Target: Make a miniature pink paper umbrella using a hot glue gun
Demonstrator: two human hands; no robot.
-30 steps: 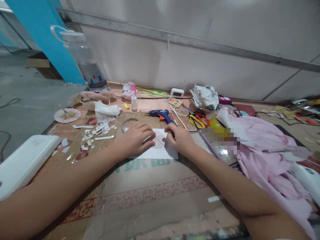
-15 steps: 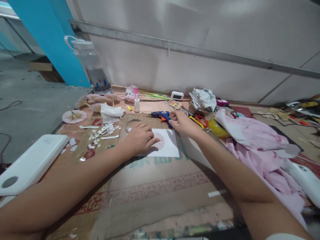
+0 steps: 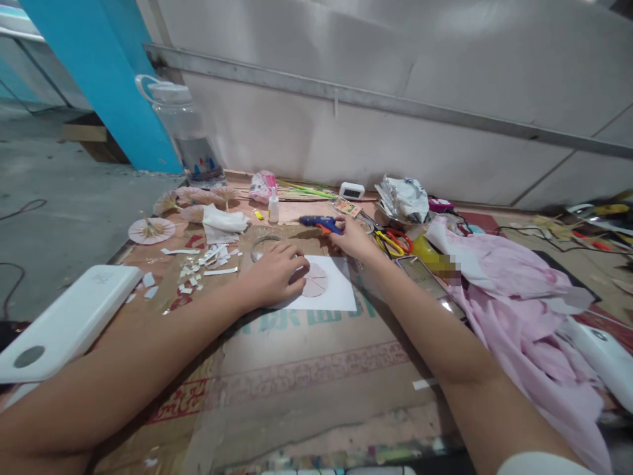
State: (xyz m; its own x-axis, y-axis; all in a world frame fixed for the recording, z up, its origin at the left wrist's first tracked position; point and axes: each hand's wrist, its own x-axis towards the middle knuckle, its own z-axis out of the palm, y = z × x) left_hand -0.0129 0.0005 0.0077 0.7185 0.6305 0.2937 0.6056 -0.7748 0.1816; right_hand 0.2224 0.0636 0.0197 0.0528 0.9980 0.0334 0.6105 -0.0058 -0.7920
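Observation:
My right hand [image 3: 352, 237] has its fingers wrapped round the handle of a blue and orange hot glue gun [image 3: 316, 221], whose nozzle points left. Resting at the left side of a white sheet of paper [image 3: 341, 297], my left hand [image 3: 279, 274] is loosely bent, thumb apart from the fingers, and nothing shows in it. Close to its thumb, a round pinkish paper disc [image 3: 315, 282] with thin lines across it lies on the sheet. A clear ring-shaped roll [image 3: 258, 247] sits just behind my left hand, partly hidden by it.
White paper scraps [image 3: 212, 257] lie left of the sheet, near small paper parasols [image 3: 151, 231] and a glue bottle [image 3: 273, 206]. Scissors [image 3: 390, 243], a phone [image 3: 430, 284] and pink cloth [image 3: 519, 303] are on the right. A large water bottle [image 3: 185, 132] stands at the back left.
My right hand has closed round the glue gun's handle, and the gun has tilted slightly. My left thumb has drawn back from the disc, showing more of it.

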